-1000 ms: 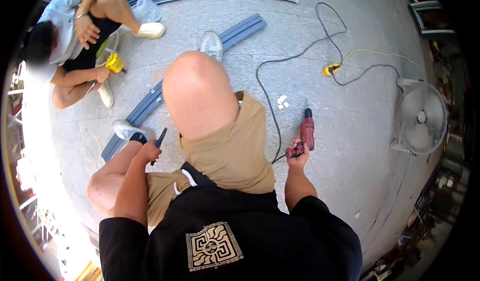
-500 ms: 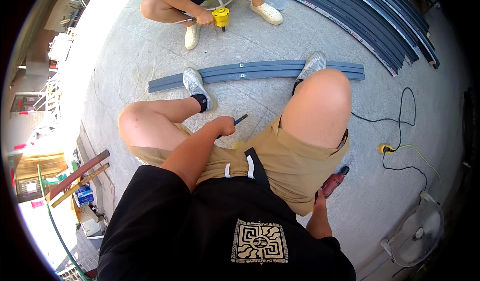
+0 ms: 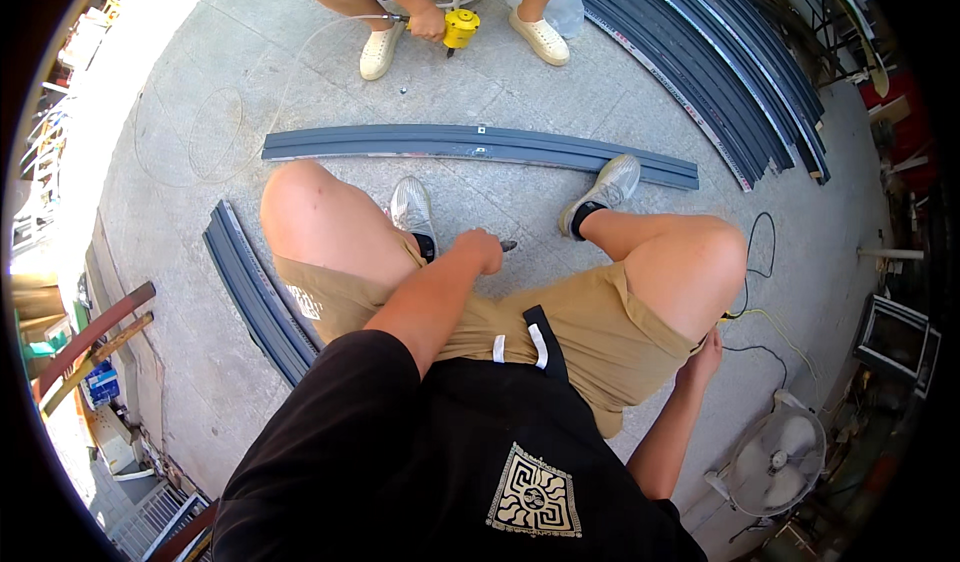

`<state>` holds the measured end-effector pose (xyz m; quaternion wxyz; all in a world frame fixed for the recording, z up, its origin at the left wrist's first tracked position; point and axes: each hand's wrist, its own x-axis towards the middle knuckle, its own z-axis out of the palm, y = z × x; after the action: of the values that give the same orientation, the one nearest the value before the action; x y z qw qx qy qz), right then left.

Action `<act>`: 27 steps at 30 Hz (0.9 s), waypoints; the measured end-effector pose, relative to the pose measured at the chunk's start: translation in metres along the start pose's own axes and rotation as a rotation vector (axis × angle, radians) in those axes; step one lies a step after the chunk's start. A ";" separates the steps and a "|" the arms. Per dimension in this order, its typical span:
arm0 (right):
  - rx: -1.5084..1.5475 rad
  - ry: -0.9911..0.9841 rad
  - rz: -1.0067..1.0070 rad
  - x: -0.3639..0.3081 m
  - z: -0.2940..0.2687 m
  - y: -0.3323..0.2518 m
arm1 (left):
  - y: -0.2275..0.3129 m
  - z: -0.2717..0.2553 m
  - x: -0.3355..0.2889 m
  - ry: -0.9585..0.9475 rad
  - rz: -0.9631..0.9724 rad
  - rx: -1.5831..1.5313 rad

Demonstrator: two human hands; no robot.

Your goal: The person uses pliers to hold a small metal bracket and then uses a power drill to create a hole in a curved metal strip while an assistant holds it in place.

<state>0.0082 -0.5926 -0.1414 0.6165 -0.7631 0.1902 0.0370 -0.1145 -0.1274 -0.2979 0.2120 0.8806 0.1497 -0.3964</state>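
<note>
My left hand [image 3: 483, 250] reaches in between my knees, its fingers closed round a slim tool with a dark tip [image 3: 510, 245]; the handle is mostly covered by the fist. Down beside my right thigh is my right hand [image 3: 706, 355], its fingers largely hidden, so I cannot tell what is in them. Ahead of my feet, a pair of grey-blue metal profiles [image 3: 400, 143] lies crosswise on the floor, with a small pale square mark near the middle. My right shoe [image 3: 608, 190] overlaps the profiles, while my left shoe [image 3: 411, 205] stands apart from them.
A seated co-worker opposite holds a yellow power tool [image 3: 461, 29] with a thin clear hose. Many long dark profiles [image 3: 690, 62] are stacked at far right; several more profiles [image 3: 258, 292] lie by my left knee. A fan [image 3: 780, 459] and a black cable [image 3: 768, 247] are at right.
My right hand has moved forward along my thigh; the red power tool beside it is no longer visible. My left shoe has come back off the profiles. The view has shifted, revealing profiles at left.
</note>
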 end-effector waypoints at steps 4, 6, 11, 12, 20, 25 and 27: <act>-0.045 0.111 -0.337 -0.024 0.064 -0.123 | -0.002 -0.015 0.021 0.003 0.092 -0.023; -0.237 -0.011 -0.663 -0.035 0.107 -0.147 | -0.013 -0.022 0.040 0.025 0.091 -0.048; -0.641 0.034 -0.852 -0.033 0.164 -0.162 | -0.075 -0.075 0.102 0.334 -0.011 -0.157; -0.680 0.011 -0.872 -0.029 0.168 -0.163 | -0.090 -0.089 0.111 0.419 -0.044 -0.180; -0.653 0.003 -0.829 -0.008 0.176 -0.165 | -0.165 -0.163 0.171 0.448 -0.178 -0.076; -0.682 0.010 -0.785 0.002 0.180 -0.163 | -0.176 -0.171 0.187 0.412 -0.107 0.048; -0.700 0.008 -0.772 0.002 0.183 -0.164 | -0.175 -0.173 0.189 0.393 -0.104 0.055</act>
<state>0.0981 -0.3909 -0.0333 0.2924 -0.9383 -0.1264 -0.1344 0.0407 0.1272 -0.3829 0.1339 0.9375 0.2228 -0.2313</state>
